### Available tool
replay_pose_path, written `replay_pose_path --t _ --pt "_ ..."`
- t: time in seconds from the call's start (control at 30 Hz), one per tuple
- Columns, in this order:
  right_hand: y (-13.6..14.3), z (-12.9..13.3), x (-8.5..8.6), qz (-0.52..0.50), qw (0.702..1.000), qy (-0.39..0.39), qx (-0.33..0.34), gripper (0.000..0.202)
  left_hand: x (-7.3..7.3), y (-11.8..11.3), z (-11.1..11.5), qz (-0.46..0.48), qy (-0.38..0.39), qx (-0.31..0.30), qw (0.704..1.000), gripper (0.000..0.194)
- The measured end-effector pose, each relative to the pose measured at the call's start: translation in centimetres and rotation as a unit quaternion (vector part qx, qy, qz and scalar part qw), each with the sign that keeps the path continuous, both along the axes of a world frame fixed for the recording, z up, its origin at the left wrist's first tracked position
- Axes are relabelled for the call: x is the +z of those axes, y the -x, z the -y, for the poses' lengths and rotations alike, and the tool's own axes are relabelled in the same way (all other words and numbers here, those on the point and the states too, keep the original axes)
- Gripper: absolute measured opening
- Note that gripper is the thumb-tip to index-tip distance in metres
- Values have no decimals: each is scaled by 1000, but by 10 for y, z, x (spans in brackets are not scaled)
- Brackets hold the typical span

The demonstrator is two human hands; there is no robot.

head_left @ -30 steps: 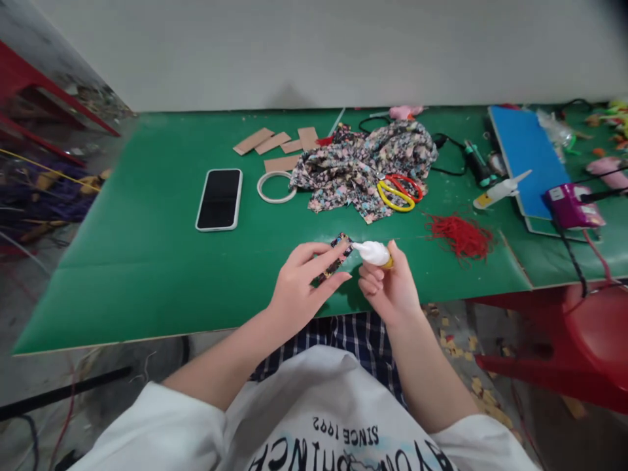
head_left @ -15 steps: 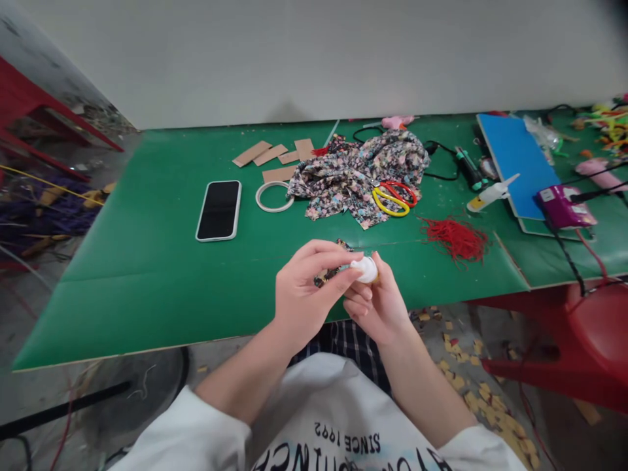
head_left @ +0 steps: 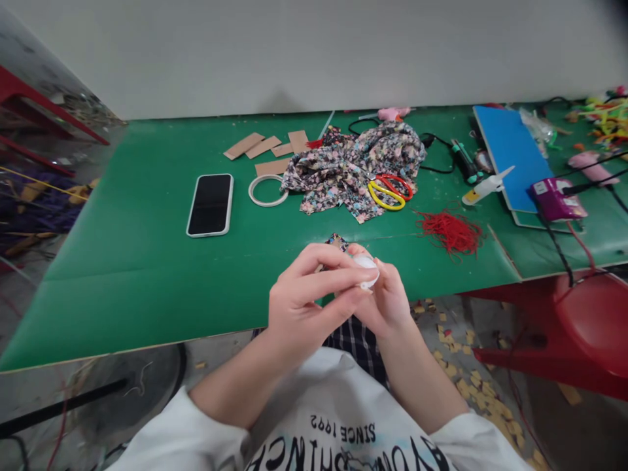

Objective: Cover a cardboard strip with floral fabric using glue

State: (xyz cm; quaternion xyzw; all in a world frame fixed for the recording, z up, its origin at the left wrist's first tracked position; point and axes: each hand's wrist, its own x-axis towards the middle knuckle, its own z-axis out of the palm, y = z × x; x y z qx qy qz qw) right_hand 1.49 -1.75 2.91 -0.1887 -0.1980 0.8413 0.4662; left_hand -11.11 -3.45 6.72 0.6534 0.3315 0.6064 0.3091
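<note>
Both hands meet over the front edge of the green table around a small white rounded thing (head_left: pixel 367 271); much of it is hidden by fingers, so its kind is unclear. My left hand (head_left: pixel 314 288) pinches the near side of it between thumb and fingers. My right hand (head_left: pixel 390 294) is closed round it from the right and below. A small piece of floral fabric (head_left: pixel 337 241) shows just behind the left fingers, partly covered by them; I cannot tell whether it is held.
Behind the hands lies bunched floral cloth (head_left: pixel 358 170) with red-and-yellow scissors (head_left: pixel 390 193) on it. A tape roll (head_left: pixel 267 204), phone (head_left: pixel 210 205) and cardboard strips (head_left: pixel 244 146) lie left. Red threads (head_left: pixel 452 232), a glue bottle (head_left: pixel 488 186) and blue board (head_left: pixel 510 157) lie right.
My left fingers have moved over the white thing and now cover more of it. The white thing has turned in my hands. The view has shifted slightly.
</note>
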Motion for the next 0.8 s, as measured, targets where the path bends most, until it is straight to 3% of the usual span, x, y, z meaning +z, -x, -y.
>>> replay_pose_path --t 0.4,0.8 --pt "-6 0 0 18 997 -61 -36 27 -3 -2 3 6 3 -32 999 26" --pt "-12 -1 1 70 993 -52 -77 39 -2 -6 3 8 -1 -64 998 31"
